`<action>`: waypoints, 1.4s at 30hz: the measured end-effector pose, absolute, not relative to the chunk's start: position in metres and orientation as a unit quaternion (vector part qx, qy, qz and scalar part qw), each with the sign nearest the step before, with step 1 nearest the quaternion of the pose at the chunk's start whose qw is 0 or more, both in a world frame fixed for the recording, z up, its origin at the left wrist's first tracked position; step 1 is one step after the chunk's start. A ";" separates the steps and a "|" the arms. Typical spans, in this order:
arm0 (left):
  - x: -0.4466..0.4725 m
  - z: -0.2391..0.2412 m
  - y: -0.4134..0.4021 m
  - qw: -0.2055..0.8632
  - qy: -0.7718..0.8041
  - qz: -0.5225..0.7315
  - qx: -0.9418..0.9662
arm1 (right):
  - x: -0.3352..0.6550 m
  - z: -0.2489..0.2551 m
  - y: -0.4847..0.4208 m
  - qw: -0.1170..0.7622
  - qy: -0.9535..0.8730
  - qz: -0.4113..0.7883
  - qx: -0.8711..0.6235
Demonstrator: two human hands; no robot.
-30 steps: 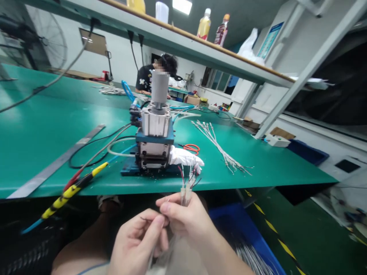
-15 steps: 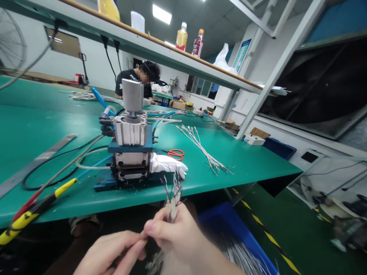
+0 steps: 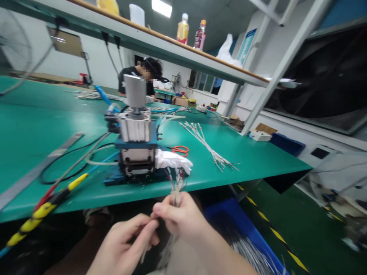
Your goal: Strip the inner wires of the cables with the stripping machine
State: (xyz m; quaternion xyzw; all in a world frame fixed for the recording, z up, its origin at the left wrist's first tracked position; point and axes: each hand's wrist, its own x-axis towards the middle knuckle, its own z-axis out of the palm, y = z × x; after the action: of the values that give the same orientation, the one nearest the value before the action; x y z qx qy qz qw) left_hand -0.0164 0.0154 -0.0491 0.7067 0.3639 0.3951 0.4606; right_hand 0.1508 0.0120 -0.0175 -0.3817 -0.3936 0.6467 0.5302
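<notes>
My right hand (image 3: 187,219) is closed round a bundle of grey cables (image 3: 176,193), whose thin red, white and dark wire ends fan out above the fist. Lower lengths of the bundle hang blurred beneath it. My left hand (image 3: 127,240) pinches a single thin cable (image 3: 144,255) between thumb and fingers, its tips touching the right thumb. Both hands are in front of the bench's near edge. Just beyond them stands a pneumatic machine (image 3: 136,130) with a metal cylinder on top and a white glove (image 3: 173,159) at its right side.
On the green bench (image 3: 258,160) lie orange-handled scissors (image 3: 180,150), a bunch of cables (image 3: 205,145) and a steel ruler (image 3: 43,166). A blue bin (image 3: 229,217) of cables sits below right. Bottles stand on the shelf (image 3: 160,38) overhead. A person (image 3: 137,74) works across the bench.
The view has shifted slightly, so the bench things appear farther right. Both hands sit a little higher and farther right in the picture, still holding the cables with their tips together.
</notes>
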 end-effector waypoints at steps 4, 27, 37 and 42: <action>-0.005 -0.042 0.009 0.559 0.364 0.446 0.597 | 0.149 -0.018 0.010 0.544 -0.382 0.640 -0.385; 0.012 -0.045 -0.001 0.609 0.354 0.529 0.473 | 0.139 -0.013 0.006 0.575 -0.361 0.627 -0.381; 0.012 -0.012 0.056 0.566 0.361 0.638 0.377 | 0.141 -0.023 0.005 0.585 -0.334 0.617 -0.407; 0.015 -0.011 0.070 0.572 0.369 0.645 0.347 | 0.143 -0.032 0.003 0.566 -0.344 0.620 -0.421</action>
State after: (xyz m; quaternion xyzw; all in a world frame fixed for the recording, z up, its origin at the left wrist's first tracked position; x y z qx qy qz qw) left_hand 0.0155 0.0700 -0.0110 0.3466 0.3685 0.6452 0.5725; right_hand 0.1432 0.0026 -0.0323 -0.4208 -0.3437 0.6204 0.5656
